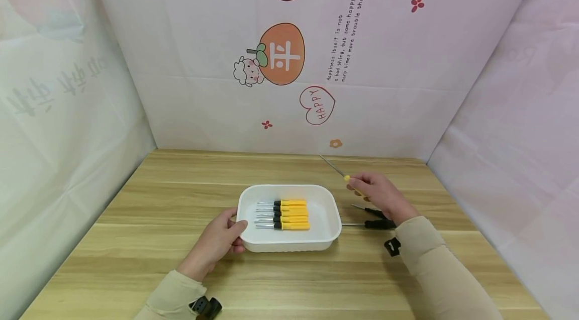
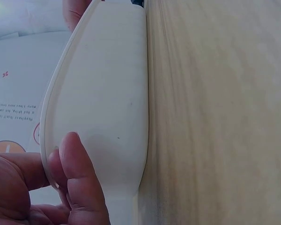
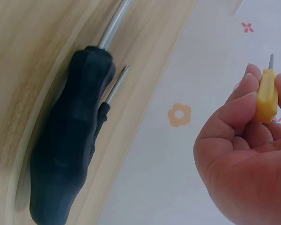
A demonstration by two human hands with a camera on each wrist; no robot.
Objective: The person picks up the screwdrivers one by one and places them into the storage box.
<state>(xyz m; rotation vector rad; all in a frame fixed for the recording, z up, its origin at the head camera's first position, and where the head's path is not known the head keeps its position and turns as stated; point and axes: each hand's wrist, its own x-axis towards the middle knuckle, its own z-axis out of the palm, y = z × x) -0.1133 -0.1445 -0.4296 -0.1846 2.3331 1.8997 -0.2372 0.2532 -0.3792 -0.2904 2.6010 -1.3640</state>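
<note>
My left hand (image 1: 220, 237) grips the left rim of a white plastic tray (image 1: 332, 209), thumb over the edge and fingers beneath it. Inside the tray, several screwdrivers with yellow handles (image 1: 295, 213) and black collars lie side by side, tips to the left. My right hand (image 1: 377, 190) pinches a yellow-handled screwdriver (image 3: 268, 96) in the air beyond the tray's right end, its long thin shaft pointing up and left. Below that hand, a large black-handled screwdriver (image 3: 61, 136) and a smaller black one (image 3: 101, 123) rest on the table.
The wooden table (image 1: 181, 179) meets a white printed cloth (image 1: 203, 109) at the back, with cloth walls on both sides. Each wrist carries a black strap device; one is the left wrist device (image 1: 205, 306). The large screwdriver's shaft reaches the tray's right side.
</note>
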